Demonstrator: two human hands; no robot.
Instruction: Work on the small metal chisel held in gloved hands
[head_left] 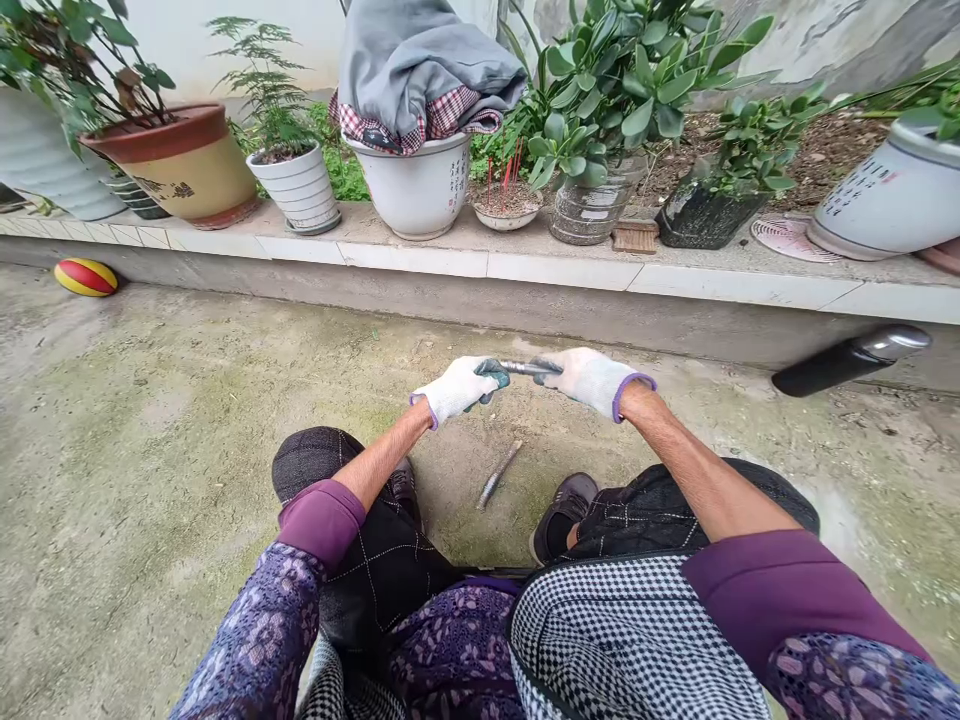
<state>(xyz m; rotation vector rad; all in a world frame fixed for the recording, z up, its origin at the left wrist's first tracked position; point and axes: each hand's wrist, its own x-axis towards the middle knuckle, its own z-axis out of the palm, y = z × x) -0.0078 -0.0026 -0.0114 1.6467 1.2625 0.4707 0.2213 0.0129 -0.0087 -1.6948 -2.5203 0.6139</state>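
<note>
Metal rod (pixel 523 368) — held level at 12 o'clock above the knees; left hand (pixel 457 388) and right hand (pixel 592 380), gloved, fingers clenched on its ends. Second rod (pixel 498 474) — on ground, 6 o'clock below.

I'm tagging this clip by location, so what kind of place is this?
Most likely an outdoor home courtyard or patio garden. A tiled ledge carries a row of potted plants such as the ribbed white pot, the ground is mossy concrete, and a striped ball lies by the ledge.
</note>
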